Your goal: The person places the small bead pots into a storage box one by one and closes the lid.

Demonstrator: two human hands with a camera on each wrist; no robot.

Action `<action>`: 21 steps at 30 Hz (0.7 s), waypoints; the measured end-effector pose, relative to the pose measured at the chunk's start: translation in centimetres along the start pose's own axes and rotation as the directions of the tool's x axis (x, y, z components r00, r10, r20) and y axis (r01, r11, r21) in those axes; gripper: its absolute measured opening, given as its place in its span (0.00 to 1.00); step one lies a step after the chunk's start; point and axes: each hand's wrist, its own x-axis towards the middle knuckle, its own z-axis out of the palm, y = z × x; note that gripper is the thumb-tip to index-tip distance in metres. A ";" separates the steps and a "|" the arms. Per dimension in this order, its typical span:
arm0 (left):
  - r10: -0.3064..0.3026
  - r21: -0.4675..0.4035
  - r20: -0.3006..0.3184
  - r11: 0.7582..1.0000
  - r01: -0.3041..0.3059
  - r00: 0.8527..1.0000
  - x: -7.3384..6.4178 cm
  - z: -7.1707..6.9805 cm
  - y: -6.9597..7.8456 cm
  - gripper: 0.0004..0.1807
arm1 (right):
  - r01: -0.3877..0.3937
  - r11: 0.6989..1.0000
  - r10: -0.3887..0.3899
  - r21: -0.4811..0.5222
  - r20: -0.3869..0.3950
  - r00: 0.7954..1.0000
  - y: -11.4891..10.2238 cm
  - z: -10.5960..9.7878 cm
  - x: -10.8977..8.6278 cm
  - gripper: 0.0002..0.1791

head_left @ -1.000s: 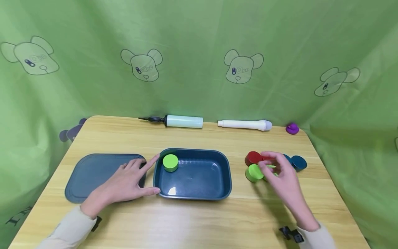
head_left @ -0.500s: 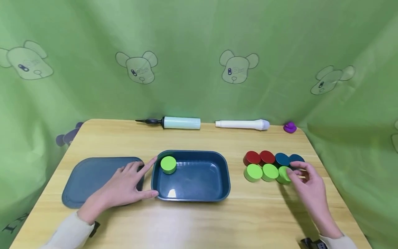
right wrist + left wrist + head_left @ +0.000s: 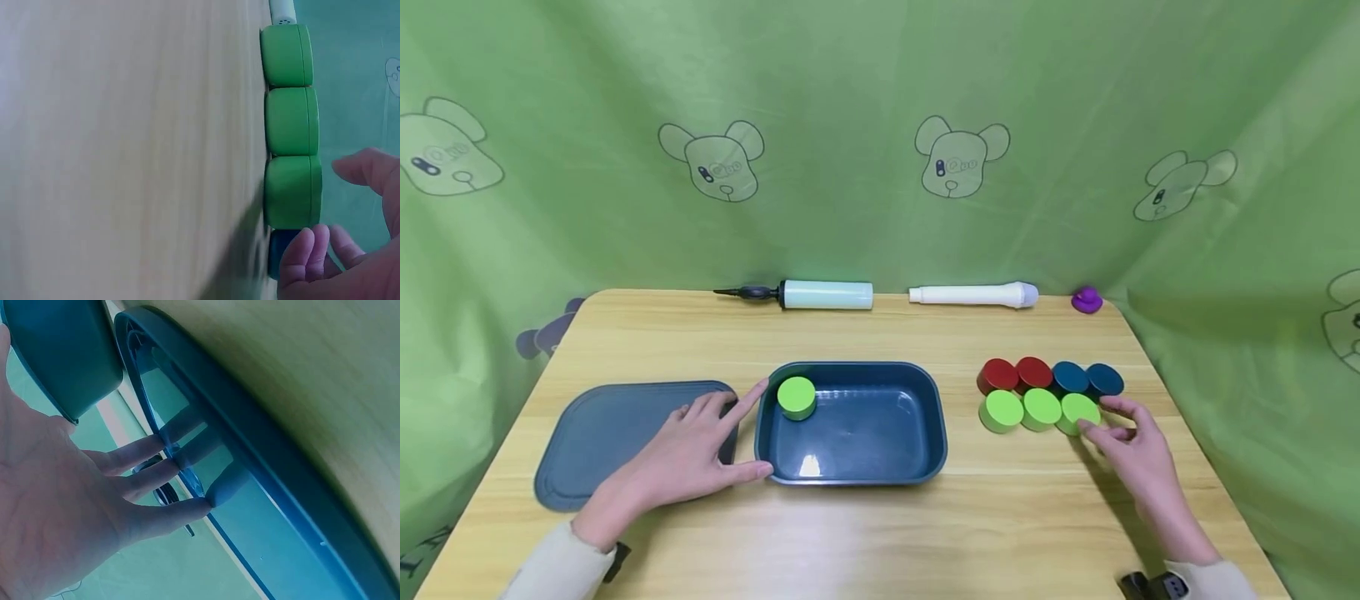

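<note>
My left hand spreads between the dark blue lid and the blue lunch box. Its index finger and thumb touch the box's left rim, while the other fingers rest on the lid's edge. One green round tin stands inside the box, at the back left. On the right, my right hand reaches to the rightmost green round tin. In the right wrist view, a gap shows between that tin and my thumb; the other fingers are just beside it, with contact unclear.
Two more green tins stand in the same front row. Behind are red tins and blue tins. Along the back edge lie a hand pump, a white microphone-shaped object and a purple toy duck.
My right hand has moved right along the tins to the rightmost green one, uncovering the others. My left hand has stayed by the box. The head view has shifted slightly.
</note>
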 end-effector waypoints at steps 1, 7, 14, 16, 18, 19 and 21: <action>0.002 -0.001 0.000 1.000 -0.002 1.000 0.0 0.0 0.0 0.58 | -0.001 1.000 0.001 0.005 0.018 1.000 0.2 -0.1 0.1 0.40; 0.008 -0.001 0.001 1.000 -0.008 1.000 0.1 0.1 0.0 0.58 | -0.035 0.999 0.029 0.041 0.120 0.992 0.6 -0.2 0.6 0.47; 0.007 -0.009 0.002 1.000 -0.007 1.000 0.0 0.2 -0.1 0.58 | -0.011 0.999 0.006 0.031 0.139 0.990 0.9 0.4 1.1 0.45; 0.005 -0.010 0.003 1.000 -0.005 1.000 0.0 0.2 -0.1 0.58 | -0.009 1.000 0.007 0.013 0.125 0.992 0.9 0.6 1.2 0.45; 0.002 -0.012 0.002 1.000 -0.002 1.000 0.1 0.2 -0.2 0.58 | -0.013 1.000 0.013 -0.007 0.116 0.993 0.8 0.6 1.3 0.44; 0.002 -0.013 0.002 1.000 -0.002 1.000 0.1 0.2 -0.2 0.58 | -0.016 1.000 0.017 -0.011 0.114 0.993 0.8 0.6 1.3 0.44; 0.003 -0.015 -0.001 1.000 -0.003 1.000 0.1 0.3 -0.3 0.59 | -0.024 1.000 0.026 -0.021 0.109 0.994 0.7 0.5 1.2 0.45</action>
